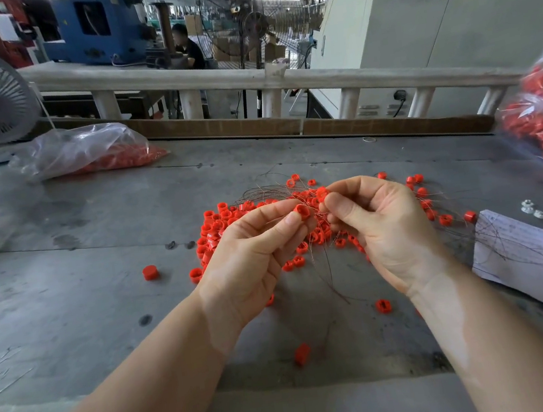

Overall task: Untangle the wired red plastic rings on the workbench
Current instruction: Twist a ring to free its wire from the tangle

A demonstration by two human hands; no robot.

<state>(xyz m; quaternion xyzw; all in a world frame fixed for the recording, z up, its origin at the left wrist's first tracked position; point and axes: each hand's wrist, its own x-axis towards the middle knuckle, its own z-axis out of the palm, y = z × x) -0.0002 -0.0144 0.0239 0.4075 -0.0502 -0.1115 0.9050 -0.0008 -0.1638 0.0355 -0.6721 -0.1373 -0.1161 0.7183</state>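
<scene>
We see the left hand (251, 250) pinching one red ring (302, 211), the right hand (379, 222) pinching another ring (322, 194); tangled rings (217, 226) lie beneath both. Bare surface (85, 299) opens leftward; paper (538, 253) crowds rightward. Wires blur together.

ring pile (217, 226) mid-bench, bags (90, 150) flanking, bare workbench (68, 301) left

Two bare forearms, uncovered from the bottom edge of the view up to the wrists, with no sleeve or cuff in sight. No glove, ring, watch or band on the left hand (252, 253) or the right hand (381, 226). Short, plain, unpainted nails on the fingers (290, 218) that show.
</scene>
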